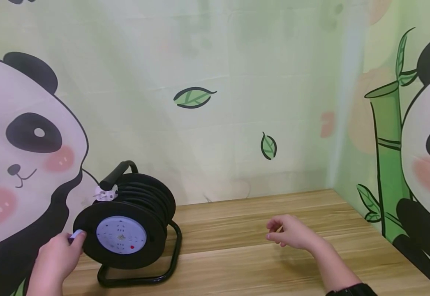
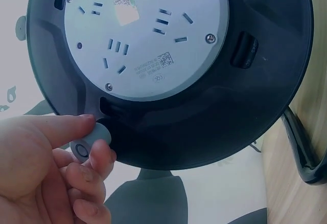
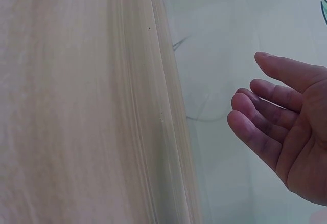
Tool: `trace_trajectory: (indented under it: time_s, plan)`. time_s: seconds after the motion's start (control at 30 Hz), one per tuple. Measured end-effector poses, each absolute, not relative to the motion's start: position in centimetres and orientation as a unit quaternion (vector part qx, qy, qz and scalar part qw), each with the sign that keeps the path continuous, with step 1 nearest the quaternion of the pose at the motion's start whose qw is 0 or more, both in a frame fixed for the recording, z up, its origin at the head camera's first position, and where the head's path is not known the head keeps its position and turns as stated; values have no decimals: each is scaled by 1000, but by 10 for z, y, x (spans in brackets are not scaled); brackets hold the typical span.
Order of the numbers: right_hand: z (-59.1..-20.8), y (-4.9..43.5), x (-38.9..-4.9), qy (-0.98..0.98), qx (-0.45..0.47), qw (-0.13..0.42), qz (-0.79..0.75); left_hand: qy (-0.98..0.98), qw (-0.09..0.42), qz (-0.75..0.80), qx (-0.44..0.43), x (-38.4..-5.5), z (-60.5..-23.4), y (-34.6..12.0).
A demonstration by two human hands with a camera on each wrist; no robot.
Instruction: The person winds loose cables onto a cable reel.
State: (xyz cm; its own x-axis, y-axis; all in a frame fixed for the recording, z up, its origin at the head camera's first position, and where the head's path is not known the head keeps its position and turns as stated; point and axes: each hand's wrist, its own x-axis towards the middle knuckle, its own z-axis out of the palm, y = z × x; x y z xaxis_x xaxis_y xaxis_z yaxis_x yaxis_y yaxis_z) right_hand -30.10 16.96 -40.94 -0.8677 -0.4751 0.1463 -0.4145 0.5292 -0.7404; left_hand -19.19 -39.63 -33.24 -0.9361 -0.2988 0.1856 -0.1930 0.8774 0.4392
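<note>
A black extension cord reel (image 1: 156, 246) stands on its tubular frame at the left of the table. Its round face carries a pale socket panel (image 1: 121, 235) with a red button, and black cable is wound behind it. Thumb and fingers of my left hand (image 1: 57, 255) pinch a small light-grey crank knob (image 2: 91, 142) at the rim of the reel's face. A white plug (image 1: 106, 193) sits on top of the reel beneath the black carrying handle (image 1: 115, 176). Over the table to the right, my right hand (image 1: 290, 232) hangs with loosely bent fingers, holding nothing.
The wood-grain table (image 1: 230, 267) reaches back to a pale green cloth backdrop (image 1: 230, 61) printed with pandas, leaves and bamboo. A second backdrop side (image 1: 389, 185) borders the table on the right. The reel's black tube foot (image 1: 141, 281) extends toward the front.
</note>
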Motion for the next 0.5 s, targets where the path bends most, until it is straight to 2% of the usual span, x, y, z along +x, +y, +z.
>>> trace_trajectory:
  time_s: [0.27,0.43,0.5]
  plan:
    - [-407,171,-300,876,-251,41,-409,-959,110,-222,138,-193,-334,-397]
    - [-402,172,-300,874,-254,29,-414,-954,118,-209,177,-191,-331,-398]
    - [-397,172,-300,872,-256,18,-416,-946,138,-207,208,-189,-326,-394]
